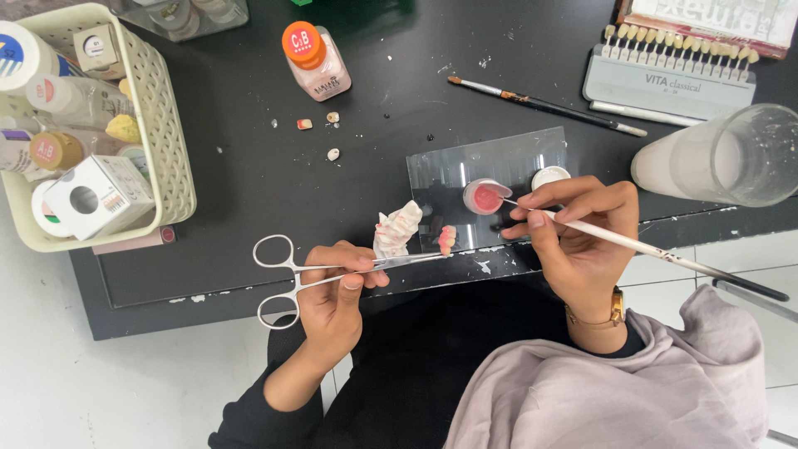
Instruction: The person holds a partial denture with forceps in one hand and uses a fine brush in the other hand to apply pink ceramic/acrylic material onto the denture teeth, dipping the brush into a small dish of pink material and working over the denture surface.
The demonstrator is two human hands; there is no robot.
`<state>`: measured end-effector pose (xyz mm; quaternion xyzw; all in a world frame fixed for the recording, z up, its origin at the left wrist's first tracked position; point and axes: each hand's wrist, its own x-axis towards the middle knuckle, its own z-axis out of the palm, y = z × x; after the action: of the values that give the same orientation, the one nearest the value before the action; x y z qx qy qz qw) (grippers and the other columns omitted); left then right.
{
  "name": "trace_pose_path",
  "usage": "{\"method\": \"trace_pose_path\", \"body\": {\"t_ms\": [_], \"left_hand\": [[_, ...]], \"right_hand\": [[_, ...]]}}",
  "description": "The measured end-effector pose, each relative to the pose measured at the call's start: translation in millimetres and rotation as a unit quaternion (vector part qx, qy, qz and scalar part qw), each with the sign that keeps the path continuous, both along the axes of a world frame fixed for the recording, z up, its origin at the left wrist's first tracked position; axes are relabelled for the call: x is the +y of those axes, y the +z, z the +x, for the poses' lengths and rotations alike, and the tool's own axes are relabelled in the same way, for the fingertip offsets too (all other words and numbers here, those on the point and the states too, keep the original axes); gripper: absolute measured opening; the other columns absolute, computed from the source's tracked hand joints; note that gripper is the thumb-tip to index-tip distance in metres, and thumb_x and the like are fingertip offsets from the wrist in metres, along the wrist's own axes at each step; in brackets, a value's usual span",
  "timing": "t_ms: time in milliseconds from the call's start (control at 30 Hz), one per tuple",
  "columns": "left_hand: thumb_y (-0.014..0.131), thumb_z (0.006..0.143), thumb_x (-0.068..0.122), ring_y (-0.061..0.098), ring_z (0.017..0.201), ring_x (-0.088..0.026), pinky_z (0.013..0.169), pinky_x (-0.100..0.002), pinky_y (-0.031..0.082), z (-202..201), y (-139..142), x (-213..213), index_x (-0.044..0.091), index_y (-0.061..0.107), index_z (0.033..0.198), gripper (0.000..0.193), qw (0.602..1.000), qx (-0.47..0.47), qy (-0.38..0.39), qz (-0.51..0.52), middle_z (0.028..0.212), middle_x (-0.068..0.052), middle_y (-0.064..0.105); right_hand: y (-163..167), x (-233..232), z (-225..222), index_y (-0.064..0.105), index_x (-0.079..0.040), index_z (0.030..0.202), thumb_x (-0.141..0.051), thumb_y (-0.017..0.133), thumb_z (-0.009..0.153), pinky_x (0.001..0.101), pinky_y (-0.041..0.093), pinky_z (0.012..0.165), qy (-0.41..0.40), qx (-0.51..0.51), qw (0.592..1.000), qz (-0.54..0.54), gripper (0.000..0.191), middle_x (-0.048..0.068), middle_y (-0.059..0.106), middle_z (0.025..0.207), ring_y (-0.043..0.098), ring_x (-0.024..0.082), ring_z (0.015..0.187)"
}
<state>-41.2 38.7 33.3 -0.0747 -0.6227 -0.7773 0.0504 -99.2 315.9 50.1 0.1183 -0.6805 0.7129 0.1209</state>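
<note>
- We see the left hand (337, 287) come up from the lower edge of the view, wrist bent, palm turned toward the desk (249, 199).
- Its grip is pressed together on the shanks of a pair of metal clamp scissors (332, 270): thumb on top, fingers curled beneath, the two finger rings sticking out free to the left.
- The scissors lie nearly level, and their tips pinch a small pink-and-white dental piece (447, 239) just over the near edge of a glass slab (499, 170).
- A crumpled tissue (397, 229) with pink stains stands just behind the scissors, close to the left fingertips.
- The right hand (573, 229) reaches in from the right, wrist cocked, a gold watch (615, 308) on it.
- Its grip pinches a thin brush (648, 249) between thumb and the first fingers, like a pen; the long handle runs back down to the right.
- The brush tip touches pink paste (484, 198) on the slab, beside a small white lid (550, 175).
- Further off, we see a bottle with an orange cap (314, 60), a second brush (544, 105), a tooth shade guide (669, 71), a cloudy glass (723, 158) and a cream basket (170, 125) of jars.
</note>
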Motion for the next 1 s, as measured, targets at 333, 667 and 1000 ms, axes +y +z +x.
{"method": "trace_pose_path", "body": {"t_ms": [333,667,1000], "left_hand": [[0.061,0.111,0.025,0.065,0.074,-0.014,0.097,-0.034,0.054,-4,-4,0,0.003,0.059,0.109,0.023,0.997,0.012,0.000,0.070,0.092,-0.009,0.064],[0.054,0.115,0.023,0.064,0.072,-0.015,0.097,-0.036,0.052,-5,-1,-2,0.003,0.057,0.110,0.021,0.998,0.015,0.007,0.068,0.081,-0.006,0.066],[0.044,0.119,0.025,0.057,0.072,-0.016,0.092,-0.037,0.051,-5,-5,-2,-0.004,0.063,0.113,0.036,0.995,-0.001,0.023,0.093,0.101,-0.015,0.065]], "right_hand": [[-3,4,8,0.036,-0.003,0.113,0.008,0.064,0.109,0.0334,0.069,0.076,-0.027,-0.001,0.999,-0.043,0.031,0.012,0.055,0.107,0.069,0.013,0.085],[-9,7,6,0.033,-0.006,0.115,0.004,0.066,0.106,0.0361,0.066,0.072,-0.034,0.054,0.998,-0.020,0.036,0.015,0.057,0.102,0.074,0.023,0.088],[-15,9,4,0.035,-0.007,0.114,-0.008,0.070,0.107,0.0356,0.065,0.065,-0.010,0.085,0.995,-0.054,0.036,0.016,0.060,0.096,0.073,0.019,0.074]]}}
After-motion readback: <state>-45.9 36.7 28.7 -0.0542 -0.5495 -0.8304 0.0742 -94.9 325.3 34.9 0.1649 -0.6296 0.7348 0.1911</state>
